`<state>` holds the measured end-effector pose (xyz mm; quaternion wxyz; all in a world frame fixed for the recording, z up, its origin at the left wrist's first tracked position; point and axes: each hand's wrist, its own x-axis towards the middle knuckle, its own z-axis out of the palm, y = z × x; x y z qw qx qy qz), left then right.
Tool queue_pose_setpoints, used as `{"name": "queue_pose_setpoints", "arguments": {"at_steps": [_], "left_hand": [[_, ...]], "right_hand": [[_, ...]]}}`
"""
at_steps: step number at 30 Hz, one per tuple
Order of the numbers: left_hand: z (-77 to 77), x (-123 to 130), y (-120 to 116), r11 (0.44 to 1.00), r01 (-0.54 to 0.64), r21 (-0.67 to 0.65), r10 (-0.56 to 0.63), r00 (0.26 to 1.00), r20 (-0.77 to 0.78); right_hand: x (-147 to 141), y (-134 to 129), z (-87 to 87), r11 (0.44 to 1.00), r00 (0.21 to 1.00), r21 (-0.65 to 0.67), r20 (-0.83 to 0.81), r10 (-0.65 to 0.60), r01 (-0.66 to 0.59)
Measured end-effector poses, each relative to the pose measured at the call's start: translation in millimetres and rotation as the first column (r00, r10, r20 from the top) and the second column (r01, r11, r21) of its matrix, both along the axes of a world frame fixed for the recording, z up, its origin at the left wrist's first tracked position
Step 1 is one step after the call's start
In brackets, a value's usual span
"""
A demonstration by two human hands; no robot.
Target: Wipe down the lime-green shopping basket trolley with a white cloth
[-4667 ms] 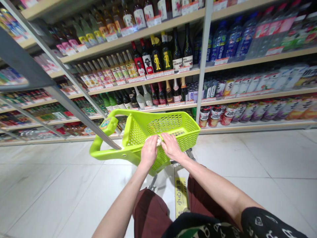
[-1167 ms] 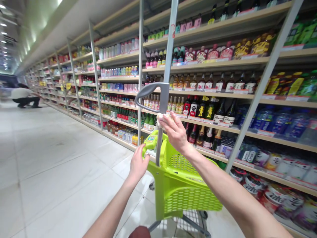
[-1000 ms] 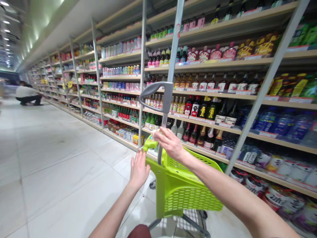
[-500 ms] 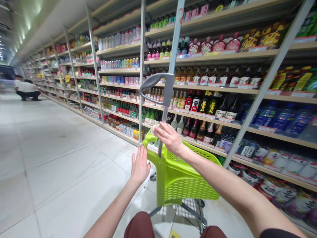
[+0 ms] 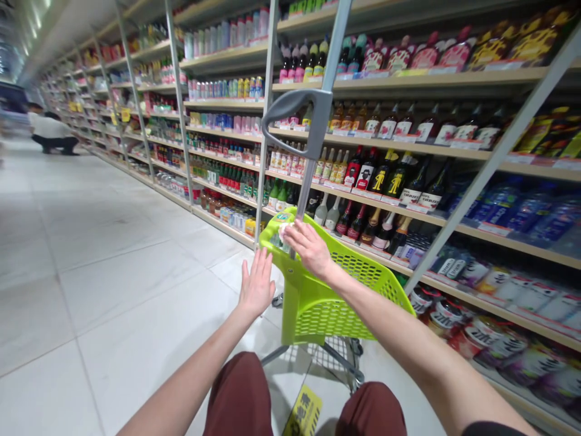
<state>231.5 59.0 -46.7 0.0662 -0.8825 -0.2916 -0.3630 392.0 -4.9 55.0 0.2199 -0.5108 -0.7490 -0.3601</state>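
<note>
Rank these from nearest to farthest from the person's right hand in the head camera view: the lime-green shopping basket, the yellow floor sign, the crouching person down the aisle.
From the right hand:
1. Lime-green shopping basket: directly below the hand.
2. Yellow floor sign: on the floor, between the legs.
3. Crouching person: far down the aisle, on the left.

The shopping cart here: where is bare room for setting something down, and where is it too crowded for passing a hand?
Bare floor tiles lie left of the cart, up to the bottom shelf. Crowded: the bottle shelves on the right, and the cart's front corner, where the right hand meets a small white thing.
</note>
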Motion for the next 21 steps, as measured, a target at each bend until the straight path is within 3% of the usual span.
{"name": "queue_pose_setpoints", "arguments": {"at_steps": [5,9,12,15,17,18,21], "left_hand": [[-28.0,-3.4,-9.5,1.0,0.005,-0.025,-0.007,0.998,-0.069],[-49.1,-9.3,-12.9,0.998,0.011,-0.06,-0.017,0.994,-0.108],[-61.3,-12.0,-13.1,0.988,0.063,-0.138,-0.074,0.995,-0.074],[-64.1,-9.3,-12.6,0.927,0.143,-0.346,-0.108,0.987,0.121],[-57.5,-4.5,-15.3,0.789,0.286,-0.543,-0.097,0.932,0.349],[-51.9,-1.8,-18.6,0.668,0.399,-0.628,-0.086,0.88,0.468],[-31.2,5.4,-36.4,0.154,0.705,-0.692,0.004,0.7,0.714]], "right_hand": [[-9.0,-7.9,-77.6,0.996,1.0,-0.085,-0.005,0.008,-0.008],[-6.8,-17.6,-130.5,0.978,0.994,-0.203,0.085,0.064,-0.046],[-2.0,-27.2,-154.5,0.958,0.989,-0.282,0.122,0.088,-0.05],[-5.0,-35.3,-153.2,0.946,0.992,-0.311,0.057,0.116,-0.093],[-14.6,-38.9,-139.0,0.955,0.99,-0.265,-0.086,0.111,-0.13],[-21.3,-40.4,-130.0,0.965,0.977,-0.222,-0.188,0.099,-0.14],[-42.3,-45.0,-107.5,0.99,0.855,-0.089,-0.517,0.048,-0.109]]}}
